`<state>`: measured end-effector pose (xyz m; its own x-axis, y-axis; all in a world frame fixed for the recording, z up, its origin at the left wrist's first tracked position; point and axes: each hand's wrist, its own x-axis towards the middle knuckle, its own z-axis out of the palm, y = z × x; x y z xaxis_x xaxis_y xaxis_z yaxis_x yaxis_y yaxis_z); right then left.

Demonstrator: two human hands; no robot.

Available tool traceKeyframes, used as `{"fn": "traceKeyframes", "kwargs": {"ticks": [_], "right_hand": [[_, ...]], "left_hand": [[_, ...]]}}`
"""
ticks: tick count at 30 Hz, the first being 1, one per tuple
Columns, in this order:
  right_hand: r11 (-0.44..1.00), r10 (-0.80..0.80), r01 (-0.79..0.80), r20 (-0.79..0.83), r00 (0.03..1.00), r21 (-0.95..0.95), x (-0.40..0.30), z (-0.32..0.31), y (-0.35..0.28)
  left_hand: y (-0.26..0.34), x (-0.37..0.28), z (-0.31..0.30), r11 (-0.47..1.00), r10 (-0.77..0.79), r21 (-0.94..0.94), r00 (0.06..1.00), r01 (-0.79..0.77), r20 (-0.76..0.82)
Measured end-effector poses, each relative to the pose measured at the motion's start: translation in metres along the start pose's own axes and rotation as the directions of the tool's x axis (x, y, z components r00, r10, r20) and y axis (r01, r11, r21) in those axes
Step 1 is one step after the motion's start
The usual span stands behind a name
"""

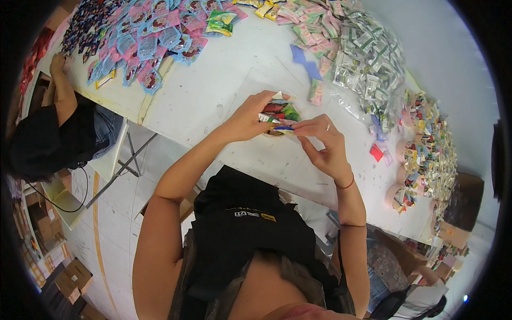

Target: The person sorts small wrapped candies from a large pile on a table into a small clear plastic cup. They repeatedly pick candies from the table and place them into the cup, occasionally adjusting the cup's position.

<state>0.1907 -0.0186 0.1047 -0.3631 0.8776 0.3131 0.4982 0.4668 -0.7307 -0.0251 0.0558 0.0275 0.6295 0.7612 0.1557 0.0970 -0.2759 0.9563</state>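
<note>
A small round tub (274, 134) packed with wrapped snack packets stands on the white table in front of me. My left hand (249, 117) is wrapped around its left side, thumb near the front rim. Red and green packets (290, 112) show inside, with a white-and-green packet (269, 118) by my left thumb. Between the thumb and fingers of my right hand (325, 138) is a blue-and-yellow packet (283, 129), held at the tub's near edge. Much of the tub's wall is hidden by my hands and the packets.
Pink and blue sachets (148, 44) lie heaped at the far left of the table (192, 102). Pink-and-green packets (316, 34) and green-and-silver packets (366, 52) are piled at the far right. Several filled tubs (412, 174) line the right side. A co-worker (44, 136) sits at the left.
</note>
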Motion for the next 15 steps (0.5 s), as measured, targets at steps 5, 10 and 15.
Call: {"fn": "traceKeyframes", "kwargs": {"ticks": [5, 10, 15], "right_hand": [[0.992, -0.105, 0.113, 0.143, 0.984, -0.049, 0.013, 0.017, -0.001], [0.993, -0.095, 0.104, 0.151, 0.984, -0.052, 0.000, 0.037, 0.016], [0.953, -0.264, 0.260, -0.003, 0.964, -0.155, -0.023, 0.052, 0.018]], "left_hand": [[-0.009, -0.001, 0.004, 0.999, -0.017, -0.034, 1.000, 0.017, -0.007], [-0.003, 0.001, 0.001, 0.992, -0.085, -0.095, 0.996, 0.085, 0.001], [0.005, -0.003, -0.004, 0.970, -0.073, -0.229, 0.996, 0.084, 0.053]]}}
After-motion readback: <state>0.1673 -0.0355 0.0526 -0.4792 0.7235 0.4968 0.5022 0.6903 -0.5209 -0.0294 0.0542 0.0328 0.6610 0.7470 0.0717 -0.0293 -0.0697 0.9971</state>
